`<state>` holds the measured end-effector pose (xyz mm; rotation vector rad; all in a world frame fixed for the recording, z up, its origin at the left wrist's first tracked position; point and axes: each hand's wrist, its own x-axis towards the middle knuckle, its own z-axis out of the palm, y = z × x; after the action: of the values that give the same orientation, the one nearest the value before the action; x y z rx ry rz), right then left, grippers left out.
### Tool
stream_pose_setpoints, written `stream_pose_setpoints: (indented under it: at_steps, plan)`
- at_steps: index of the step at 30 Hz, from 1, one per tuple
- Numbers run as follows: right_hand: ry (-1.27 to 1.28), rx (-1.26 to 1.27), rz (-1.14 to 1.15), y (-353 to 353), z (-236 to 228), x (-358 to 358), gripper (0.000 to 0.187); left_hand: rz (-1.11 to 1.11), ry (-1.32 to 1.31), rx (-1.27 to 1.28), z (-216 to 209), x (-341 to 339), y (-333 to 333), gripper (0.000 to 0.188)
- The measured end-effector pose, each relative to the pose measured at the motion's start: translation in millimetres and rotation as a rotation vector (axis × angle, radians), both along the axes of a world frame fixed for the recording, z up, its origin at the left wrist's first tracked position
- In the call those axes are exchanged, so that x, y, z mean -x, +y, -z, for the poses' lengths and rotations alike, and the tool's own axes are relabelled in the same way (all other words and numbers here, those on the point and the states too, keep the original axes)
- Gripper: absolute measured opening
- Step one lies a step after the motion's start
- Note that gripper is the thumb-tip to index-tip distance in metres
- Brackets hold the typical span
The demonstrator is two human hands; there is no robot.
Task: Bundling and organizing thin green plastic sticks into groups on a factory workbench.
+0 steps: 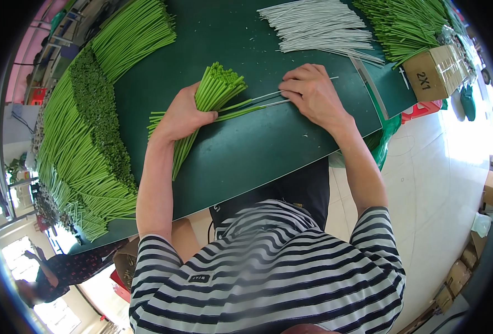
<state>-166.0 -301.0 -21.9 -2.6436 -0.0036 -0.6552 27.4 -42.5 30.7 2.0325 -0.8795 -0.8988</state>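
Observation:
My left hand (pixel 182 114) is wrapped round a bunch of green plastic stems (pixel 216 89), which tilts up and to the right over the dark green table. Beneath its thumb, a few loose green stems (pixel 235 114) lie crosswise and point to the right. With pinched fingers, my right hand (pixel 316 92) grips thin white rods (pixel 274 96). The rods' left ends meet the tips of those loose stems; whether they sit inside them I cannot tell. One rod end sticks out past the right hand's far side.
A long heap of green stems (pixel 74 128) covers the table's left side, with another pile (pixel 138 39) behind it. White rods (pixel 318 25) lie at the back, right of the middle. More green stems (pixel 405 28) and a cardboard box (pixel 432 72) stand at the far right. Another person (pixel 63 273) is at lower left.

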Motion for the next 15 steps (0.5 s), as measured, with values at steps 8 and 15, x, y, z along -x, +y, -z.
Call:
stream_pose_setpoints:
  at_steps: [8, 15]
  plan:
    - [-0.027, -0.133, -0.195, 25, 2, -25, 0.011, -0.023, -0.046, 0.009, 3, 2, 0, 0.052]
    - [0.009, -0.162, -0.139, 41, 11, -30, 0.013, -0.059, -0.033, 0.042, 6, 6, -2, 0.048]
